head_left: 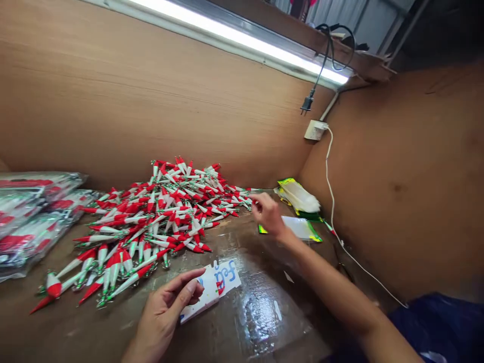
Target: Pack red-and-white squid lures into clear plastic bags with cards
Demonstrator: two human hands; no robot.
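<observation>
My left hand is at the lower middle, palm turned inward, fingers loosely curled with a gap to the thumb. It overlaps a white printed card with blue lettering; nothing shows gripped in it. Further out, my right hand has its fingers bent together at the right end of a heap of red-and-white fishing lures with green prongs. What those fingers hold, if anything, is hidden. Just beyond that hand lies a clear bag with yellow-green edges.
Packed plastic bags of red-and-white pieces lie at left. More yellow-edged packaging sits in the back right corner. A white cable runs down the right wall from an outlet. A black plug dangles below the lamp.
</observation>
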